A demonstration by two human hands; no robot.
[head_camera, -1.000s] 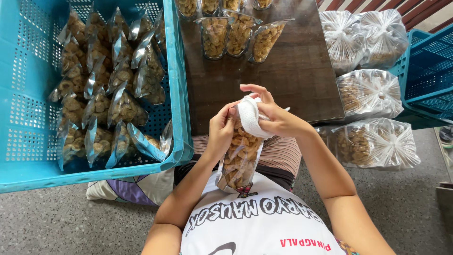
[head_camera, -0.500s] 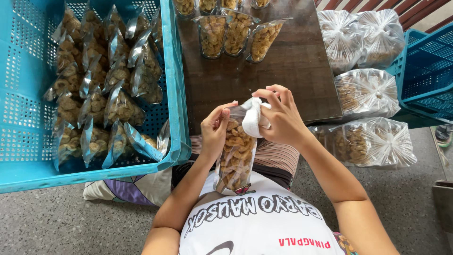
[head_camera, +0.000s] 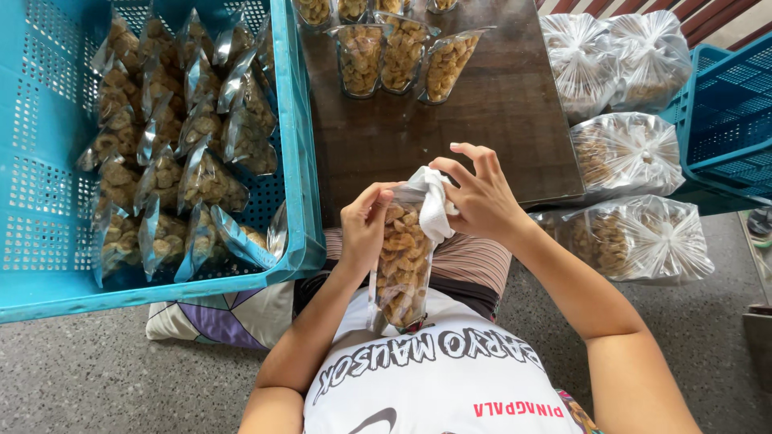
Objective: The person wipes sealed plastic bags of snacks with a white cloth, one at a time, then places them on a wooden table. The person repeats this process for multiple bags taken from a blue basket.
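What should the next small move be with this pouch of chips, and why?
Probably finish wiping the mouth of the pouch: the right hand presses a white cloth against its open top while the left hand pinches the other edge. Filled pouches already lie in the blue crate.

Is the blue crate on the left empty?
No, the blue crate holds many clear pouches of snacks, stacked in rows against its perforated wall.

From my feed I see a white short-sleeved cotton shirt (head_camera: 450,386) with black and red print, bare forearms, bare left hand (head_camera: 366,229) and right hand (head_camera: 482,201), perhaps striped shorts (head_camera: 466,261) underneath.
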